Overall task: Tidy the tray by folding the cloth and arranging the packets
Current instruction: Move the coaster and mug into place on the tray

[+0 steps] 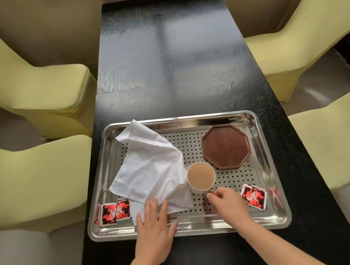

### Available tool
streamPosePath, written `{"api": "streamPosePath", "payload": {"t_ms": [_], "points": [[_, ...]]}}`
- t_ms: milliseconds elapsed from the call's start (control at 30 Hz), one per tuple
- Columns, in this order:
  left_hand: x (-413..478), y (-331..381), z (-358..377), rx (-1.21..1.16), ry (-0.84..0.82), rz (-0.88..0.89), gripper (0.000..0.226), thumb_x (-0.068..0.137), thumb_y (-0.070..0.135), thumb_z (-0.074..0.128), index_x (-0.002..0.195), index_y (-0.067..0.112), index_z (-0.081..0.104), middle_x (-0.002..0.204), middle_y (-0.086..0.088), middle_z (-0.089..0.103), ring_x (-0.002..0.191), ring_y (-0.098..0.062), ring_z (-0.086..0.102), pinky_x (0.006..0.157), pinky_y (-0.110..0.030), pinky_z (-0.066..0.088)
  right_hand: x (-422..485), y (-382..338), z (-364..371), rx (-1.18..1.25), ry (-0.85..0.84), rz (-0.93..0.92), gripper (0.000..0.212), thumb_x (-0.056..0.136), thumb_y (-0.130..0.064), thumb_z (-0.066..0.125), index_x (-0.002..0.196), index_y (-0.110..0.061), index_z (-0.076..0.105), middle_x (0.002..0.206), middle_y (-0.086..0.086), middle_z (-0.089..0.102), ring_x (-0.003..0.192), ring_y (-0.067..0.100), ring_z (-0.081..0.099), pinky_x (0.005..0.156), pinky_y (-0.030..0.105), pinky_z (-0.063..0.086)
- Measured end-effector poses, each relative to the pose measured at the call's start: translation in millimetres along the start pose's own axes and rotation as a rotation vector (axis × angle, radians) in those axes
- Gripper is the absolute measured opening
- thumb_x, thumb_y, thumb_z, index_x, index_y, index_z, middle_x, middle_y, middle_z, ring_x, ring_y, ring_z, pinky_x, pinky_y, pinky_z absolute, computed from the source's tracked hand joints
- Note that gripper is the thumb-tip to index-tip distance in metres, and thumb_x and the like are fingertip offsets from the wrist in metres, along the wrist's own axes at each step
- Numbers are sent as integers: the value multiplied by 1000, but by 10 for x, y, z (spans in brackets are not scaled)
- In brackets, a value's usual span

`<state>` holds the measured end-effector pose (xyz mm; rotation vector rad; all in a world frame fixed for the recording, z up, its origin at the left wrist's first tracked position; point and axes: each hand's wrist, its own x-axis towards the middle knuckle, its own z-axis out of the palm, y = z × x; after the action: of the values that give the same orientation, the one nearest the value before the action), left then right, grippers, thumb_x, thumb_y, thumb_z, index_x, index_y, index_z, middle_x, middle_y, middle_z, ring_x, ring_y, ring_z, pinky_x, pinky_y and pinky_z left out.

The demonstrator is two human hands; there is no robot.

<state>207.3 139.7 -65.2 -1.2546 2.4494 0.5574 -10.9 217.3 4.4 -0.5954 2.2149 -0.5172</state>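
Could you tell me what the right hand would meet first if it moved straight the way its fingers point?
Probably the cup: the right hand's curled fingers point left and away at its base, close ahead. Whether they already touch it is unclear.

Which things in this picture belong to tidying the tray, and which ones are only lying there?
For the job: white cloth; two red packets at left; red packet at right; metal tray.
Only lying there: cup of milky drink; octagonal wooden coaster; black table; yellow chairs.
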Motion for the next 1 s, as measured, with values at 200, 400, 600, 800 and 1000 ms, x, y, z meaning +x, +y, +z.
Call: {"api": "streamPosePath", "payload": {"t_ms": [200,400,600,800,1000], "points": [[17,-28,60,-8,-14,-5,72,97,63,14,154,32,-17,164,1,-22,146,-19,-31,121,-51,-6,-43,56,-85,240,73,-12,30,96,-33,59,77,-12,67,73,4,71,71,21,69,74,49,60],[18,-8,49,-49,-32,-10,71,99,59,21,155,31,-14,163,2,-23,143,-15,-32,121,-51,-2,182,-64,-428,336,190,-47,27,97,-31,58,79,-14,68,73,3,72,73,23,71,76,51,60],[22,6,44,-75,-22,-20,73,99,57,24,155,31,-14,164,2,-21,148,-16,-25,121,-51,0,538,-117,-645,342,279,-1,28,98,-32,57,81,-13,67,73,2,73,66,15,72,77,47,62],[15,-2,41,-78,-6,-24,73,98,58,25,155,32,-14,164,3,-21,148,-16,-23,122,-50,1,715,-60,-655,309,315,48,29,99,-35,56,81,-16,67,75,1,72,67,16,72,78,47,61],[24,-3,15,-97,-18,-24,74,98,58,27,155,33,-13,163,3,-23,141,-11,-32,122,-50,0,799,9,-632,303,325,77,28,99,-35,56,81,-16,67,74,2,72,67,16,71,79,48,61]]}}
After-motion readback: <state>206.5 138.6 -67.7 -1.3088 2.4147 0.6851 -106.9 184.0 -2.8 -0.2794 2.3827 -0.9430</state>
